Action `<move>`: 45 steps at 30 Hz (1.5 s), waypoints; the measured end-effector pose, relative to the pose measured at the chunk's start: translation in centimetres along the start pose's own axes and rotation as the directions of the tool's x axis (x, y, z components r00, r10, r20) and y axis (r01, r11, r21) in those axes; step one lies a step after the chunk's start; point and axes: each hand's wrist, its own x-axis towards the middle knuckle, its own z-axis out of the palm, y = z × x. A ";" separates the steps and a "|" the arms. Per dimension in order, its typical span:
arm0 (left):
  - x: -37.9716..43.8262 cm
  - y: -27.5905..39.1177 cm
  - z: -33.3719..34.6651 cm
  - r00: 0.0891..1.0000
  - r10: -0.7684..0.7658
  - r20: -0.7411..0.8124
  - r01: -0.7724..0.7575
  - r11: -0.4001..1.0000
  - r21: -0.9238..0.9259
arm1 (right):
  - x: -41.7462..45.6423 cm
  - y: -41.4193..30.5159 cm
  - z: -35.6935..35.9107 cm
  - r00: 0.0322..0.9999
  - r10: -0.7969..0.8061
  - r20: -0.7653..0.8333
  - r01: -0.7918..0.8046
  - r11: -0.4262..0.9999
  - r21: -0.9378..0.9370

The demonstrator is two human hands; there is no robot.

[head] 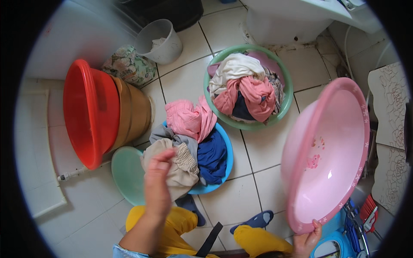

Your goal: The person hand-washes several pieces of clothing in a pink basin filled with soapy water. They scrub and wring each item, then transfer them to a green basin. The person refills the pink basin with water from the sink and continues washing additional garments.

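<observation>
My right hand (pixel 308 238) grips the lower rim of a large pink plastic basin (pixel 335 154), which is tilted on its side at the right and has nothing in it. My left hand (pixel 158 183) is raised over a blue basin (pixel 228 151) heaped with clothes and holds nothing; its fingers are partly blurred. In the blue basin lie a beige garment (pixel 167 180), a grey one, a dark blue garment (pixel 211 158) and pink cloth (pixel 187 117). Behind it stands a green basin (pixel 288 96) piled with white cloth (pixel 237 69), salmon-pink cloth (pixel 250 96) and other laundry.
At the left, a red basin (pixel 79 113) leans on its side against a brown bucket (pixel 134 111). A pale green basin (pixel 127 174) leans beside the blue one. Farther back are a whitish bin (pixel 174 48), a floral bag (pixel 129 66) and a black tub (pixel 167 13). A red brush (pixel 369 209) stands lower right.
</observation>
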 end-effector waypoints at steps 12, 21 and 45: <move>-11.4 -5.8 5.4 0.868 -0.218 0.446 -0.094 0.810 0.580 | -4.2 9.3 -3.7 0.928 0.354 -0.113 -0.339 0.931 0.138; -16.8 5.0 -9.0 0.864 -0.197 0.462 -0.211 0.692 0.690 | -18.3 3.1 -1.5 0.968 0.215 -0.126 -0.231 0.965 -0.127; -23.4 31.1 -12.7 0.751 -0.571 0.332 0.154 0.640 0.753 | -44.3 -42.3 16.9 0.923 -0.122 0.365 0.153 0.986 -0.058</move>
